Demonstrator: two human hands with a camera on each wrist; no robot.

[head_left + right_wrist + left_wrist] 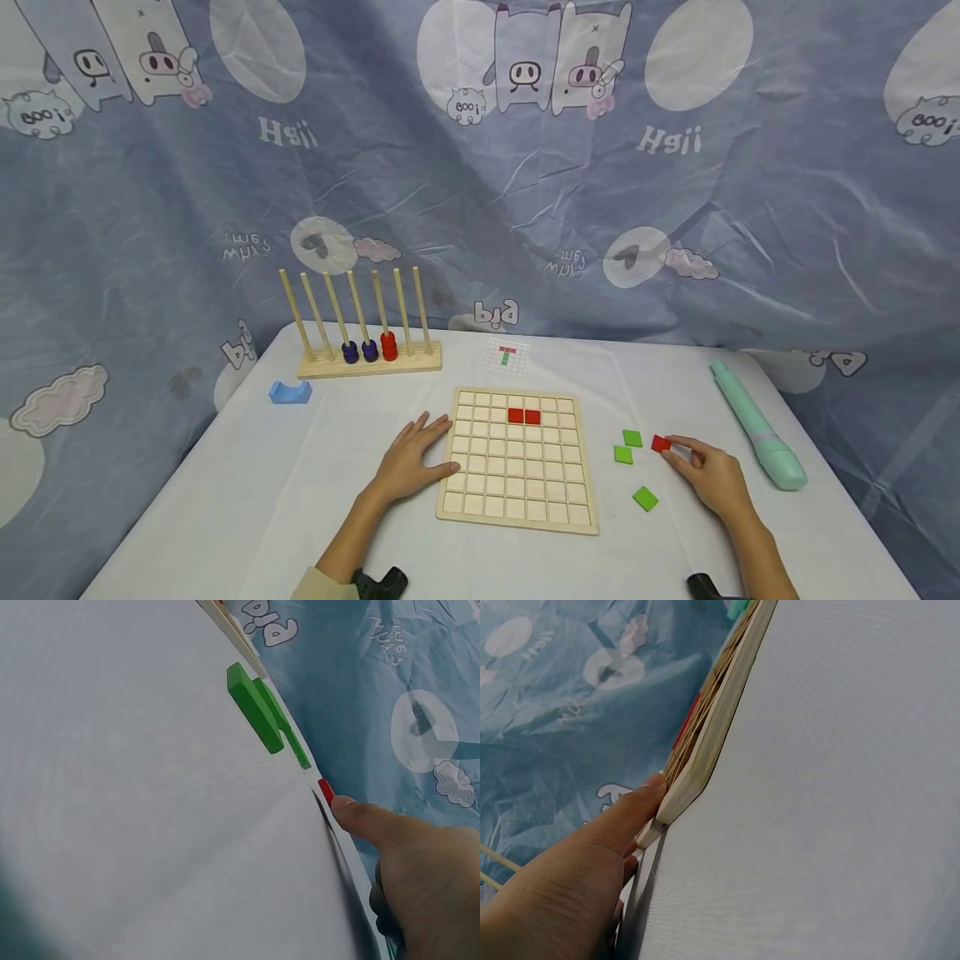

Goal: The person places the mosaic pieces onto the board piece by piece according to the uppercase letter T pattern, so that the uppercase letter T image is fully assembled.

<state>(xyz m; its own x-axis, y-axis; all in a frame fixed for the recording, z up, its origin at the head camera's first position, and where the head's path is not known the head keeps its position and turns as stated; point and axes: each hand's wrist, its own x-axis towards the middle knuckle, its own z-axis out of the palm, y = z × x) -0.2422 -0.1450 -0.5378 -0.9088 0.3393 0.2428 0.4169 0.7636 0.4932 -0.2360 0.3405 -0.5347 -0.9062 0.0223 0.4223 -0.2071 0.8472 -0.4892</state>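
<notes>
A wooden grid board (517, 461) lies mid-table with two red tiles (524, 416) side by side in one of its upper rows. My left hand (408, 461) is spread at the board's left edge, its thumb on the frame; the left wrist view shows that thumb (634, 814) against the board's corner. To the right of the board, my right hand (708, 475) pinches a loose red tile (661, 443) between thumb and fingers. The right wrist view shows the tile's red end (325, 790) past the thumb. Three green tiles (645, 498) lie between that hand and the board.
Behind the board lies a pattern card (506, 357) with a red and green T. A wooden peg rack (371, 362) with purple and red beads stands at the back left, near a blue curved block (290, 392). A mint-green bottle-like object (757, 429) lies at the right.
</notes>
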